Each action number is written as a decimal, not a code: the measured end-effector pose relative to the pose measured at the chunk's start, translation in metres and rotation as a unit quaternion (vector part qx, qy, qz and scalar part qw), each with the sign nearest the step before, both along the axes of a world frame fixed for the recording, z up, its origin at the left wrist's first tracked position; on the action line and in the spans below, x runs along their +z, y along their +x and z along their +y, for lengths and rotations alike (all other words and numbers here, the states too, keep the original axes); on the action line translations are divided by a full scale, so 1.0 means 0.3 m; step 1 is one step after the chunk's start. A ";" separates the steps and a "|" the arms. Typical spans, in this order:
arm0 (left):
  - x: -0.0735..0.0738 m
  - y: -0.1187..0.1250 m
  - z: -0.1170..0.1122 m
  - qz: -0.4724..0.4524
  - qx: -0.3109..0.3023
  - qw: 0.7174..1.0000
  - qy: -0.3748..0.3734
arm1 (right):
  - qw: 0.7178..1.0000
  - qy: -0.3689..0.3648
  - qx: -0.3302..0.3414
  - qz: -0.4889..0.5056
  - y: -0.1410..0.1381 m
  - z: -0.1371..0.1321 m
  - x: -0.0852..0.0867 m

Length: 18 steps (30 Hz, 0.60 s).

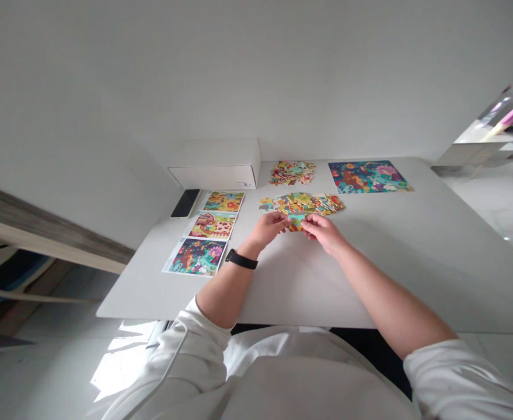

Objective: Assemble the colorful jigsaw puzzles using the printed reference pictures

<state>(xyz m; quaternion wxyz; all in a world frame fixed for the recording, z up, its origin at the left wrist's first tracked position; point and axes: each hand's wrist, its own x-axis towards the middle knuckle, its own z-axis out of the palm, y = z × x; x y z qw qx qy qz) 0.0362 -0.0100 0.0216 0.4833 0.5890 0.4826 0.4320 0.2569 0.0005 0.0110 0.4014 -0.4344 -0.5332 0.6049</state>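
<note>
Both my hands meet over the middle of the white table (pixel 370 280). My left hand (pixel 270 226) and my right hand (pixel 321 230) pinch a small cluster of colourful puzzle pieces (pixel 297 220) between their fingertips. Just beyond them lies a loose pile of puzzle pieces (pixel 304 203). A black watch sits on my left wrist (pixel 241 259).
A second pile of pieces (pixel 292 172) and a finished colourful puzzle (pixel 367 176) lie at the far edge. Three picture cards (pixel 212 224) run down the left side, beside a black phone (pixel 185 203) and a white box (pixel 216 163). A wall stands behind the table.
</note>
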 end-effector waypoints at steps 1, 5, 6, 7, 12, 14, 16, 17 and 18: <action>0.000 -0.003 -0.001 0.005 0.000 1.000 0.000 | 1.000 0.010 0.001 -0.007 0.000 0.001 -0.001; -0.009 -0.007 -0.001 0.009 0.003 1.000 -0.002 | 0.999 0.037 0.008 -0.030 -0.003 0.003 -0.006; -0.010 -0.009 0.000 0.004 0.005 1.000 0.000 | 0.998 0.042 0.011 -0.037 -0.004 0.002 -0.008; -0.009 -0.014 0.000 -0.003 0.003 1.000 0.004 | 0.998 0.047 0.016 -0.045 -0.004 0.001 -0.009; 0.033 -0.080 -0.008 0.055 -0.043 0.997 0.026 | 0.982 0.114 0.051 -0.144 0.028 0.010 -0.015; 0.056 -0.118 -0.017 0.123 -0.075 0.989 0.015 | 0.970 0.156 0.019 -0.185 0.055 0.027 -0.017; 0.070 -0.148 -0.026 0.175 -0.140 0.974 -0.044 | 0.963 0.177 -0.017 -0.204 0.081 0.048 -0.023; 0.073 -0.159 -0.030 0.200 -0.173 0.961 -0.079 | 0.961 0.180 -0.026 -0.209 0.091 0.058 -0.027; 0.074 -0.166 -0.032 0.225 -0.200 0.947 -0.109 | 0.959 0.181 -0.029 -0.215 0.098 0.066 -0.032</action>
